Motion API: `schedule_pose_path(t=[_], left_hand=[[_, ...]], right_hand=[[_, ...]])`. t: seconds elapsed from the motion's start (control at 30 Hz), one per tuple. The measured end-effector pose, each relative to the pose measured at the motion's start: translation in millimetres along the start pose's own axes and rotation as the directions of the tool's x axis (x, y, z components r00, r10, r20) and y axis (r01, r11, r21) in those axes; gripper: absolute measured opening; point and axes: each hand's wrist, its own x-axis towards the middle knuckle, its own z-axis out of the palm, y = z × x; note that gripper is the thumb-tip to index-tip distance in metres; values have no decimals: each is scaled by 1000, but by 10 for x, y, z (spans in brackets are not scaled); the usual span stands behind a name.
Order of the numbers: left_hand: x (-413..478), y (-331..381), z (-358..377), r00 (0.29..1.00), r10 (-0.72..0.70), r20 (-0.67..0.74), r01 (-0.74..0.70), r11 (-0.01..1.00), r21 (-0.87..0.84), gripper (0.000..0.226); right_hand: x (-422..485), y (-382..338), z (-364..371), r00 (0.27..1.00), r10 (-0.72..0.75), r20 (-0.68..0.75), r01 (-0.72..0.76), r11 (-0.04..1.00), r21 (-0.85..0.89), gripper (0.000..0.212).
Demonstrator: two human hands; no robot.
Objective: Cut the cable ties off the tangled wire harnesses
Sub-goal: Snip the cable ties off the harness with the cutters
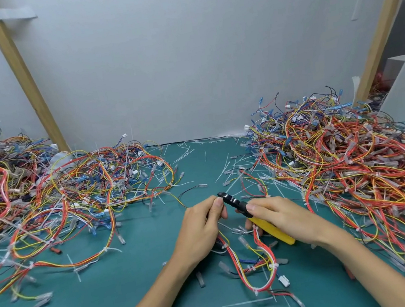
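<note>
Yellow-handled cutters (274,229) in right hand (280,215), left hand (201,222) seemingly pinching harness (271,264)

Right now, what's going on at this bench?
A person is cutting ties off one harness. The left hand pinches its wires up off the mat. The right hand grips yellow-handled cutters, with the black tip right at the left fingertips. White ties remain on the loop lying below the hands. Big piles of harnesses sit on both sides, and cut ties litter the mat.
</note>
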Motion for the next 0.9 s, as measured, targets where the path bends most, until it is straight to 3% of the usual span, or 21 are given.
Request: schedule_pose_path(t=[0.1, 0.43, 0.9], left_hand=[[3, 1, -8, 1000, -6, 4, 6, 1000, -7, 38], [-8, -21, -1, 1000, -6, 9, 6, 1000, -10, 38], [-1, -19, -1, 999, -34, 34, 37, 997, -72, 38]], right_hand=[[-5, -2, -24, 1000, 6, 28, -7, 999, 35, 33], [18, 14, 78, 986, -109, -125, 76, 968, -238, 35], [-6, -7, 85, 981, -121, -150, 62, 934, -351, 45]])
